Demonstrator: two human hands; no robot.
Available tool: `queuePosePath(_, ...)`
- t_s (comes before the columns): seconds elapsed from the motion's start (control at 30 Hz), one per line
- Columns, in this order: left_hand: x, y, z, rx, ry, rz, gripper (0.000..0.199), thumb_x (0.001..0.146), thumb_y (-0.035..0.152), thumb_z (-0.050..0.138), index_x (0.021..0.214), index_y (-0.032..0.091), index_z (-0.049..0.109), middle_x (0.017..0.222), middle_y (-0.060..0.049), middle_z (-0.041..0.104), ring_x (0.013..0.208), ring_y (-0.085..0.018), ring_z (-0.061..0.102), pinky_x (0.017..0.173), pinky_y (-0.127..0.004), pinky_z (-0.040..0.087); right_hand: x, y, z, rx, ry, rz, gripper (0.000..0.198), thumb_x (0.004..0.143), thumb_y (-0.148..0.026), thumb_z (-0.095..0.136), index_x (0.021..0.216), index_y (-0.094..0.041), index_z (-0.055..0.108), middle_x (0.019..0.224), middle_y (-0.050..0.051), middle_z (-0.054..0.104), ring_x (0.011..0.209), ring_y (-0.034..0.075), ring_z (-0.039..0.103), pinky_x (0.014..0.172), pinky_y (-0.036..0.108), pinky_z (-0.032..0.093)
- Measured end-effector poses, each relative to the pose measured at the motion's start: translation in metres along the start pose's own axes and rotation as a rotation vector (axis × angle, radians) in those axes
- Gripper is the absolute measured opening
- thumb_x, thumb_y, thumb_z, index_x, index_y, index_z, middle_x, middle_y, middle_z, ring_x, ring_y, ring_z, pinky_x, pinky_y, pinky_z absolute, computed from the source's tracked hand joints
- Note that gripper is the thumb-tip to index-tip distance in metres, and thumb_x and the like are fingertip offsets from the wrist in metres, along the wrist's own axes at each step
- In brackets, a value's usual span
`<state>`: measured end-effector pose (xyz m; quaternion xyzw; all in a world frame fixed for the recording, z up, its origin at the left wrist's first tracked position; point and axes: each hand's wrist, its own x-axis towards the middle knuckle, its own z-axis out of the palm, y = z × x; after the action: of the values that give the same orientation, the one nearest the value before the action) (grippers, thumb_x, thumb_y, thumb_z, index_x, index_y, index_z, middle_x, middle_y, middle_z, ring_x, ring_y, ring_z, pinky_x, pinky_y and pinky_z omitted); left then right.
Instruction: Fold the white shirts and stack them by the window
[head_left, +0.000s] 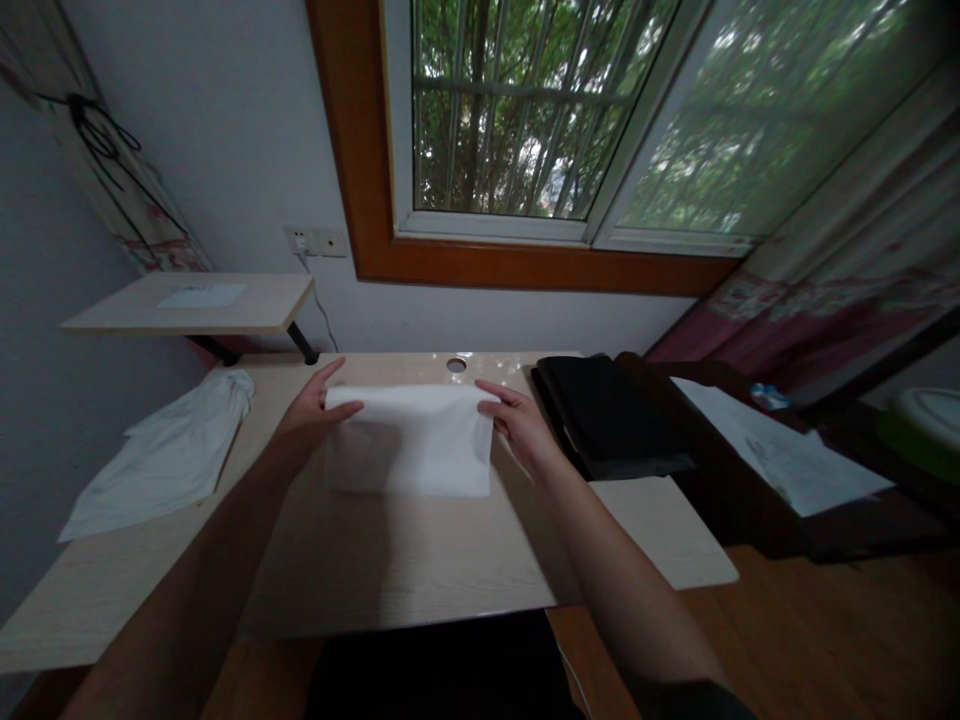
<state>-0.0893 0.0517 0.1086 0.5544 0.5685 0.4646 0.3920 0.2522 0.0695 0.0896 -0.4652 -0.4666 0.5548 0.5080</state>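
Note:
A white rectangular sheet, seemingly cloth point(420, 445), hangs over the desk between my hands. My left hand point(311, 412) pinches its upper left corner, the thumb in front and a finger stretched out behind. At the upper right corner my right hand point(521, 425) grips it the same way, thumb and fingers pressed on the edge. The sheet's top edge is pulled nearly straight; I cannot tell whether its lower edge touches the wood.
The pale wooden desk point(450, 570) has a round cable hole point(456, 366) at the back. Crumpled white fabric point(172, 440) lies at left, under a raised shelf point(202, 300). Black folders or cases point(607, 410) are stacked at right. Beyond, white paper point(772, 440) rests on a dark surface.

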Motion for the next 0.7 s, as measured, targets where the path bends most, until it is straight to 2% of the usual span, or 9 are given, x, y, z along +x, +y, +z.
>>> queuePosePath(0.13, 0.022, 0.026, -0.003, 0.079, 0.200, 0.244, 0.097, 0.076, 0.048, 0.078, 0.159, 0.021, 0.033, 0.113, -0.007, 0.069, 0.091, -0.020, 0.070, 0.085, -0.035, 0.059, 0.019, -0.028, 0.000, -0.078, 0.034, -0.317, 0.048, 0.078, -0.039, 0.076, 0.124, -0.023, 0.075, 0.088, 0.002, 0.074, 0.077, 0.015, 0.062, 0.076, 0.031, 0.052)
queuePosePath(0.2, 0.024, 0.021, -0.004, 0.188, 0.291, 0.319, 0.093, 0.076, 0.050, 0.078, 0.156, 0.022, 0.039, 0.125, -0.008, 0.065, 0.099, -0.021, 0.068, 0.091, -0.036, 0.057, 0.018, -0.030, -0.004, -0.151, 0.018, -0.405, 0.043, 0.082, -0.042, 0.074, 0.122, -0.026, 0.076, 0.102, 0.004, 0.075, 0.094, 0.020, 0.066, 0.089, 0.037, 0.052)
queuePosePath(0.27, 0.018, 0.003, -0.005, 0.339, 0.312, 0.332, 0.084, 0.076, 0.051, 0.078, 0.151, 0.025, 0.049, 0.131, -0.009, 0.061, 0.106, -0.024, 0.066, 0.096, -0.039, 0.055, 0.011, -0.020, -0.012, -0.268, -0.045, -0.422, 0.040, 0.086, -0.045, 0.071, 0.121, -0.028, 0.077, 0.110, 0.005, 0.073, 0.100, 0.022, 0.065, 0.092, 0.039, 0.051)
queuePosePath(0.33, 0.005, -0.027, -0.006, 0.485, 0.217, 0.288, 0.074, 0.076, 0.050, 0.076, 0.143, 0.026, 0.058, 0.125, -0.009, 0.062, 0.102, -0.025, 0.065, 0.098, -0.042, 0.054, 0.000, 0.001, -0.023, -0.429, -0.135, -0.414, 0.037, 0.089, -0.047, 0.068, 0.118, -0.027, 0.078, 0.104, 0.006, 0.073, 0.095, 0.021, 0.064, 0.090, 0.039, 0.050)
queuePosePath(0.4, -0.013, -0.059, -0.008, 0.543, 0.002, 0.222, 0.063, 0.076, 0.047, 0.075, 0.135, 0.024, 0.066, 0.105, -0.008, 0.065, 0.092, -0.024, 0.065, 0.094, -0.044, 0.055, -0.012, 0.025, -0.035, -0.575, -0.218, -0.433, 0.030, 0.089, -0.048, 0.067, 0.105, -0.027, 0.083, 0.088, 0.006, 0.073, 0.089, 0.022, 0.062, 0.089, 0.041, 0.049)
queuePosePath(0.43, -0.024, -0.073, -0.009, 0.558, -0.119, 0.184, 0.060, 0.077, 0.045, 0.074, 0.133, 0.025, 0.068, 0.099, -0.006, 0.065, 0.090, -0.024, 0.065, 0.093, -0.044, 0.055, -0.019, 0.036, -0.041, -0.631, -0.271, -0.423, 0.028, 0.089, -0.048, 0.068, 0.101, -0.028, 0.083, 0.083, 0.006, 0.072, 0.088, 0.023, 0.061, 0.090, 0.043, 0.048)
queuePosePath(0.5, -0.045, -0.092, -0.013, 0.539, -0.236, 0.123, 0.058, 0.081, 0.044, 0.069, 0.136, 0.027, 0.066, 0.095, -0.005, 0.064, 0.087, -0.024, 0.065, 0.090, -0.044, 0.057, -0.031, 0.053, -0.053, -0.679, -0.351, -0.383, 0.027, 0.089, -0.049, 0.068, 0.096, -0.029, 0.084, 0.081, 0.007, 0.072, 0.086, 0.024, 0.060, 0.090, 0.045, 0.048)
queuePosePath(0.6, -0.070, -0.099, -0.019, 0.429, -0.255, 0.081, 0.066, 0.081, 0.047, 0.070, 0.143, 0.029, 0.059, 0.111, -0.008, 0.067, 0.099, -0.026, 0.068, 0.095, -0.045, 0.056, -0.047, 0.062, -0.065, -0.659, -0.375, -0.304, 0.028, 0.088, -0.052, 0.069, 0.094, -0.029, 0.084, 0.084, 0.007, 0.072, 0.091, 0.025, 0.059, 0.090, 0.044, 0.047)
queuePosePath(0.7, -0.083, -0.091, -0.023, 0.285, -0.308, 0.042, 0.070, 0.079, 0.048, 0.075, 0.144, 0.031, 0.057, 0.130, -0.009, 0.066, 0.112, -0.029, 0.068, 0.100, -0.043, 0.055, -0.055, 0.062, -0.069, -0.572, -0.351, -0.191, 0.033, 0.084, -0.054, 0.073, 0.097, -0.025, 0.081, 0.077, 0.004, 0.065, 0.081, 0.022, 0.057, 0.080, 0.038, 0.048)
